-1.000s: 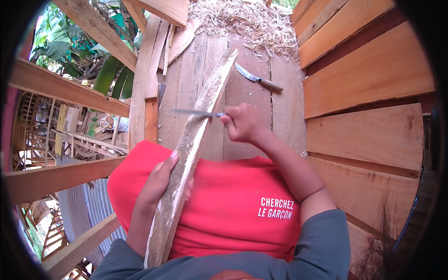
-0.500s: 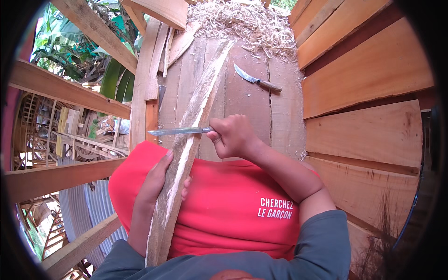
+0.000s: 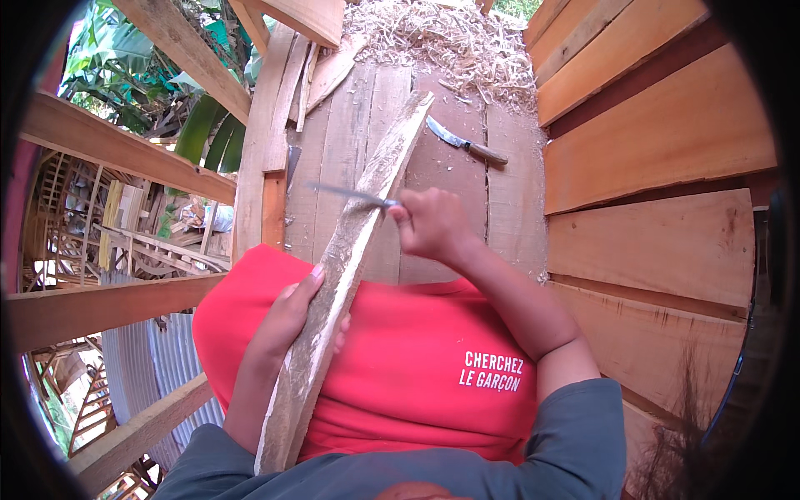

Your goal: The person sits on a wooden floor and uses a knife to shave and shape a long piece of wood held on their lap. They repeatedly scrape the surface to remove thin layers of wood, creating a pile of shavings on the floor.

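A long rough wooden board (image 3: 321,333) slants from my body up and away to the right, over the red cloth on my lap (image 3: 400,350). My left hand (image 3: 298,310) is wrapped round it, thumb on the near-left face and fingertips showing at the right edge. My right hand (image 3: 435,223) is closed on the handle of a long-bladed knife (image 3: 354,194). The blade lies across the board, pointing left, its tip blurred by motion. The handle is mostly hidden in my fist.
A second knife (image 3: 467,142), curved with a wooden handle, lies on the plank floor (image 3: 517,200) beyond my right hand. Curly wood shavings (image 3: 450,42) are heaped at the far end. A slatted wooden wall (image 3: 650,242) stands at right; rails (image 3: 125,154) and loose boards (image 3: 275,108) line the left.
My right hand and the knife have moved away from me and slightly right along the board. The board's far end has shifted a little right and nearer.
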`<act>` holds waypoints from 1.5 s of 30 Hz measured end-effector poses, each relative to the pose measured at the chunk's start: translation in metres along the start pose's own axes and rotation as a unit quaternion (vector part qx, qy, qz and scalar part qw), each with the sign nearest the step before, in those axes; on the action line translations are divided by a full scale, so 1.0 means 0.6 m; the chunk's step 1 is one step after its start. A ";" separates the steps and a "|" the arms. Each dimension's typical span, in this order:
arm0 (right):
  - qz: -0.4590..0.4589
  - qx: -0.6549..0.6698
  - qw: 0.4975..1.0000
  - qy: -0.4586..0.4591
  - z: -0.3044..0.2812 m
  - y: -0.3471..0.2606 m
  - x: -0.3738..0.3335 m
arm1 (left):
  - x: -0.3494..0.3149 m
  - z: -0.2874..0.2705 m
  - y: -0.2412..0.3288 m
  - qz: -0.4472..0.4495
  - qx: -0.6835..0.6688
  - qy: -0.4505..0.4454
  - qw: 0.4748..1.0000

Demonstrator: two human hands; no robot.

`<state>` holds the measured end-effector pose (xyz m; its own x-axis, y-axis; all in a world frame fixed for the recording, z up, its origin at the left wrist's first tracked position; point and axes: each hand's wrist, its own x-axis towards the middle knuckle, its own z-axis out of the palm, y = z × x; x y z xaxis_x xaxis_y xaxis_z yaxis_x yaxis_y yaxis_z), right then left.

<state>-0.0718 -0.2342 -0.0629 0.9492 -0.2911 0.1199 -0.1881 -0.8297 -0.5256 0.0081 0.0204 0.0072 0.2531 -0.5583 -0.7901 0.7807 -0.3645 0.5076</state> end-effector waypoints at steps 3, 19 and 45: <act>0.021 0.028 0.999 -0.006 0.003 0.006 0.007 | -0.001 0.001 0.000 0.009 0.012 0.002 1.000; -0.096 0.049 0.994 0.033 0.027 -0.004 -0.009 | -0.008 -0.002 0.001 -0.004 -0.052 -0.001 0.999; -0.103 0.019 0.994 0.026 0.031 0.001 -0.001 | 0.001 0.003 0.000 0.003 -0.035 0.000 0.999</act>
<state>-0.0676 -0.2260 -0.0790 0.9518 -0.1425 0.2715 0.0192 -0.8560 -0.5166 0.0072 0.0190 0.0074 0.2575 -0.5606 -0.7871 0.8177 -0.3076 0.4866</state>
